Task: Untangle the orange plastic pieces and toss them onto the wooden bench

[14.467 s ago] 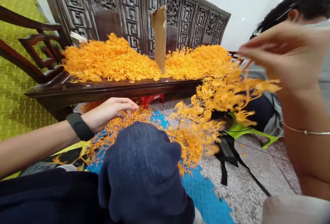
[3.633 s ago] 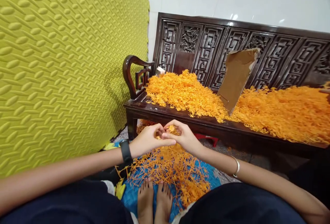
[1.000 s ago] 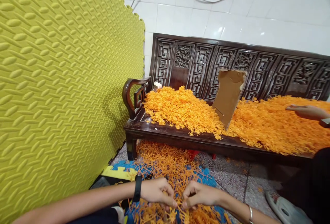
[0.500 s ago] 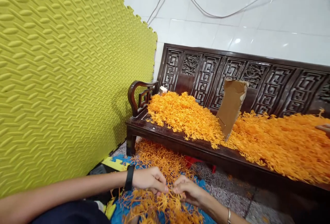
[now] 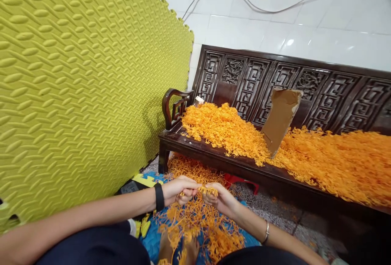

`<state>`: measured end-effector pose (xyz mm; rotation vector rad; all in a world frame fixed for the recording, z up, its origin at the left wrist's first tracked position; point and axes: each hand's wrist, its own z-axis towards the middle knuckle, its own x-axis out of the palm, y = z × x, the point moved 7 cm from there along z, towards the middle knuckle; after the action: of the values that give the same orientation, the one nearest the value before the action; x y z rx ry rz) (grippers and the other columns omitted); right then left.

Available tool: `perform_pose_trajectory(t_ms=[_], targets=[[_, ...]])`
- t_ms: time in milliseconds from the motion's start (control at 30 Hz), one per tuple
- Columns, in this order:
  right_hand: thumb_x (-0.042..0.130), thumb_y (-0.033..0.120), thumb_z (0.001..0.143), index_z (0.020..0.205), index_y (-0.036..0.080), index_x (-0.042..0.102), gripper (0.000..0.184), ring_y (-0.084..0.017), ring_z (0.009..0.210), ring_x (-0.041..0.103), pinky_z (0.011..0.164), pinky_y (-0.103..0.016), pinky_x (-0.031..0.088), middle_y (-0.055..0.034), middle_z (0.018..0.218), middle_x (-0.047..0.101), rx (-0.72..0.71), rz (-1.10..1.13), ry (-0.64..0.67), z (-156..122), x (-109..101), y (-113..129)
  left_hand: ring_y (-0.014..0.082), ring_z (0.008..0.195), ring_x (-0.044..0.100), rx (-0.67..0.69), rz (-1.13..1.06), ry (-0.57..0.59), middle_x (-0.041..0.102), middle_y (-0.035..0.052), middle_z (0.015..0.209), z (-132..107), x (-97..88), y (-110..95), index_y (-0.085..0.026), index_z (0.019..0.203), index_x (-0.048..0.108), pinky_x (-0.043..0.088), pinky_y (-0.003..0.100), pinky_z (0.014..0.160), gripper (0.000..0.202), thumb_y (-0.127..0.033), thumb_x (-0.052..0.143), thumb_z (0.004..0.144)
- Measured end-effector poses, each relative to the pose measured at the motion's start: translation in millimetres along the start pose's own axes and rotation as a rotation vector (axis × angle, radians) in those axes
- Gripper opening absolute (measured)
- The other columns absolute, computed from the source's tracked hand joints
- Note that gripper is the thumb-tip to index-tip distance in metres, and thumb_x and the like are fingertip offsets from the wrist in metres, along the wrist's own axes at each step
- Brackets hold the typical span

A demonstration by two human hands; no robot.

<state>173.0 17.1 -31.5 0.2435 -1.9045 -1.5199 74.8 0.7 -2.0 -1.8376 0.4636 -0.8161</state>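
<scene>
My left hand [image 5: 182, 188], with a black band at its wrist, is closed, its thumb and fingers pinching the end of a small orange branching piece [image 5: 208, 191]. From the other side my right hand [image 5: 224, 199], with a bangle on the wrist, has its fingers wrapped round the same piece. Another bit of orange shows between the curled left fingers. Below both hands lies a loose heap of thin orange strands [image 5: 224, 236], spread over a blue mat [image 5: 149, 242] and around my feet.
A dark carved wooden bench [image 5: 207, 151] stands ahead, bearing a left orange pile [image 5: 222, 126] and a right orange pile [image 5: 342, 163]. Upright cardboard [image 5: 279, 118] parts them. A yellow foam mat [image 5: 91, 86] walls the left side. A red stool [image 5: 244, 181] sits under the bench.
Both hands have lifted off the floor heap, and the orange piece now shows between them. The view has shifted slightly. Another person's hand at the right edge is out of view.
</scene>
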Motion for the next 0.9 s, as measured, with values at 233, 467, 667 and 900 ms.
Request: perform_pose_trajectory(t_ms=[233, 467, 667, 900], targets=[[0.072, 0.025, 0.064, 0.043, 0.013, 0.048, 0.034, -0.003, 0.041, 0.028, 0.046, -0.022, 0.018, 0.0062, 0.04, 0.039, -0.066, -0.185, -0.051, -10, 13, 20, 0.003, 0.033, 0.023, 0.026, 0.297, 0.046, 0.037, -0.0098, 0.038, -22, -7.4, -7, -0.015, 0.056, 0.052, 0.011, 0.024, 0.039, 0.041, -0.051, 0.067, 0.068], [0.069, 0.031, 0.066, 0.044, 0.013, 0.051, 0.033, -0.003, 0.039, 0.031, 0.045, -0.022, 0.018, 0.0058, 0.04, 0.044, 0.096, -0.411, 0.029, -11, 21, 1, 0.0039, 0.04, 0.03, -0.013, 0.427, 0.102, 0.045, -0.008, 0.046, -28, -15.0, 9, -0.015, 0.056, 0.051, 0.018, 0.023, 0.044, 0.05, -0.062, 0.066, 0.061], [0.071, 0.033, 0.063, 0.039, 0.014, 0.045, 0.041, -0.003, 0.038, 0.031, 0.044, -0.02, 0.021, 0.0067, 0.038, 0.039, 0.046, -0.277, -0.092, -6, -4, -6, 0.0042, 0.036, 0.027, -0.066, 0.436, 0.026, 0.042, -0.0077, 0.041, -33, -51.1, 25, -0.016, 0.053, 0.051, 0.015, 0.023, 0.04, 0.052, -0.065, 0.065, 0.059], [0.073, 0.031, 0.063, 0.053, 0.014, 0.048, 0.032, -0.007, 0.049, 0.048, 0.052, -0.021, 0.038, 0.0038, 0.051, 0.052, 0.06, -0.255, -0.159, 6, -29, -18, 0.0032, 0.034, 0.021, -0.094, 0.371, 0.025, 0.042, -0.0071, 0.042, -23, -71.5, 51, -0.016, 0.05, 0.048, 0.008, 0.026, 0.04, 0.054, -0.067, 0.066, 0.058]])
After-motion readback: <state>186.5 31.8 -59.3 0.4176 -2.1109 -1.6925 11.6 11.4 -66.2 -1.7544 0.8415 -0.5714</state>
